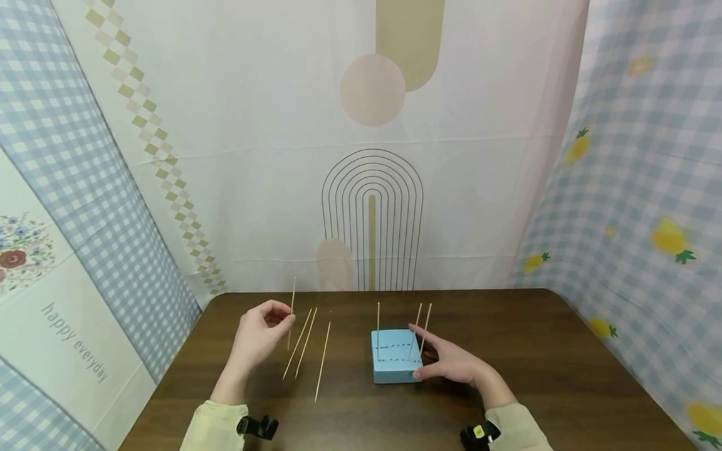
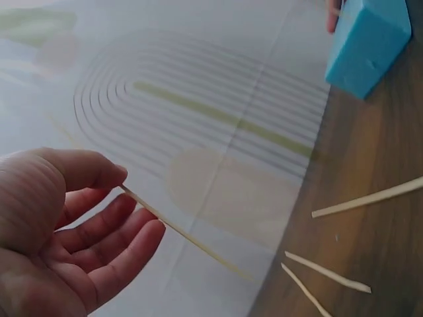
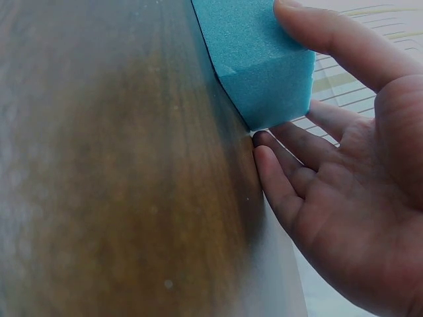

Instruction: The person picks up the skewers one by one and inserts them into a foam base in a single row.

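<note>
Head view: diffuse, even light. Wrist views: dimmer, hazier; in the right, the surface (image 3: 145,172) left of the blue block (image 3: 268,86) shows blur and pale glare.

Homelike nook, exact room unclear; dark wood-grain table (image 1: 507,326), hemmed in on three sides: pale printed cloth (image 1: 254,125) behind with line-drawn arches (image 1: 389,219), blue-white gingham (image 1: 73,125) left, floral panel (image 1: 56,294) reading "happy everyday", pineapple-print gingham (image 1: 637,175) right

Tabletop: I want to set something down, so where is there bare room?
Free: between the loose sticks and the blue block, and right of the right hand. Crowded: beside the left hand, where those sticks lie, and on the block, with its upright sticks.
</note>
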Motion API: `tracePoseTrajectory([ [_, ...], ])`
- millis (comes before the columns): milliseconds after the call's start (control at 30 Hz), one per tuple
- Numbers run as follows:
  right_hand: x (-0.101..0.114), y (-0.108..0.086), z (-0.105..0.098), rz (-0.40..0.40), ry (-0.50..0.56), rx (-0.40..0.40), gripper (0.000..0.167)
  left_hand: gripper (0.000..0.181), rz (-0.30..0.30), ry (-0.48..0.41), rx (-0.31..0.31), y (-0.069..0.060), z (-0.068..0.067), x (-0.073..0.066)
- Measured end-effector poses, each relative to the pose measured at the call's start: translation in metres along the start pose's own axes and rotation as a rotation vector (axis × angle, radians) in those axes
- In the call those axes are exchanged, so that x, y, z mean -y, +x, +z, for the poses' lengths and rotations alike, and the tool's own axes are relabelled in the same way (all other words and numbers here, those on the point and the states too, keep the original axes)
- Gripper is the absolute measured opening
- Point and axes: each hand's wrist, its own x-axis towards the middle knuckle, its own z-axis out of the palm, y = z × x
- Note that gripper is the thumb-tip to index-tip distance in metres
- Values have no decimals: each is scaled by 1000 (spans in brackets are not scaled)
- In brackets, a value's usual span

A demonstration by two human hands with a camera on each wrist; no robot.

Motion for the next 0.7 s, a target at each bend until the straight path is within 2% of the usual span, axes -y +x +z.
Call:
tracePoseTrajectory([
  [100, 0, 1, 1, 4, -1, -4, 105, 8, 54, -37, -2, -4, 4, -10],
  [333, -1, 1, 1, 9, 1, -3, 105, 15, 189, -205, 18, -13, 18, -34],
  [467, -1, 0, 0, 7, 0, -2, 105, 18, 236, -251, 61, -19, 29, -47],
  [700, 0, 0, 0, 8, -5, 0, 105, 21, 344, -272, 157, -27, 55, -67],
])
